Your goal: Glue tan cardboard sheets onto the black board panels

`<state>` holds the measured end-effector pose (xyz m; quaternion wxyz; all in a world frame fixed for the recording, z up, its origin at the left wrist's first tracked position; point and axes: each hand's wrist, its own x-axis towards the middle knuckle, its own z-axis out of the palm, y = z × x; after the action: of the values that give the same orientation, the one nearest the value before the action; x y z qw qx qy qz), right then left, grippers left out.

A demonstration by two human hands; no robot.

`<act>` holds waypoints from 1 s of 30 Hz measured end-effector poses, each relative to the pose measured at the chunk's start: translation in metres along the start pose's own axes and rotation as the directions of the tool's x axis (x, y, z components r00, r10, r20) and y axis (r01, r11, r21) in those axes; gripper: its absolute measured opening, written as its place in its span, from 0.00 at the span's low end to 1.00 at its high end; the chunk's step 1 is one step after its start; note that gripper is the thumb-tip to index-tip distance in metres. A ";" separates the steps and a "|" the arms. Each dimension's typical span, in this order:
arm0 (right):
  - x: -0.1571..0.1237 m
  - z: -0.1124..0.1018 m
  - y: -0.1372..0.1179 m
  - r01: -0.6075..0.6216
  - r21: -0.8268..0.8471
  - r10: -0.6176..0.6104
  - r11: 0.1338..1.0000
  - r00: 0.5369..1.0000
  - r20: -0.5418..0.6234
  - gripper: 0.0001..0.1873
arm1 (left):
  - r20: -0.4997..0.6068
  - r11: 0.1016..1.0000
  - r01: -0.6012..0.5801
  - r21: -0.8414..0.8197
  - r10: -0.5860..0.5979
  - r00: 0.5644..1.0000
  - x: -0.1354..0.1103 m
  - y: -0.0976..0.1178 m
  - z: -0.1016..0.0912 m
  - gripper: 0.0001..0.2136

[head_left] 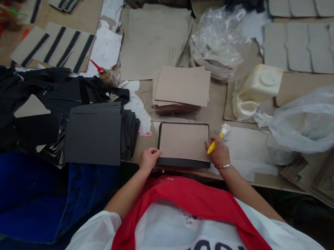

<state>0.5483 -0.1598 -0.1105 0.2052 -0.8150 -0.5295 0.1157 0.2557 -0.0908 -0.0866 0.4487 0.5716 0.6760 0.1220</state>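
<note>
Near bench edge: left hand pinching left side of tan board on black sheet; right hand clamped on yellow brush.

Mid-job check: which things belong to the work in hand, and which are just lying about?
In use, or likely so: tan board on black panel, between left hand and right hand; yellow-handled brush, in right hand; tan stack; black stack.

Apparently just lying about: crumpled clear bag; whitish bag; pink loop.
</note>
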 end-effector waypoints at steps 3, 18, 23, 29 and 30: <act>0.000 0.001 0.000 -0.006 0.024 0.006 1.000 1.000 -0.003 0.17 | 0.001 1.000 -0.005 0.020 0.005 1.000 0.000 0.001 -0.001 0.12; 0.013 -0.012 0.000 0.061 -0.108 -0.034 0.992 0.971 0.236 0.09 | 0.019 0.973 -0.003 0.232 -0.001 1.000 0.004 -0.001 0.000 0.15; 0.011 -0.012 0.000 0.088 -0.134 -0.050 0.987 0.963 0.263 0.09 | 0.027 0.967 -0.036 0.253 0.031 0.999 0.000 0.005 -0.002 0.16; 0.006 -0.007 0.004 0.116 -0.140 -0.080 0.983 0.966 0.244 0.09 | 0.030 0.965 -0.060 0.255 0.054 0.998 0.000 0.005 -0.003 0.17; 0.006 -0.006 0.005 0.129 -0.134 -0.096 0.983 0.969 0.227 0.10 | 0.038 0.966 -0.071 0.249 0.063 0.997 0.000 0.004 -0.003 0.16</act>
<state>0.5573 -0.1575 -0.1070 0.0909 -0.7787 -0.6014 0.1539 0.2563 -0.0886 -0.0817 0.3787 0.6478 0.6597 0.0426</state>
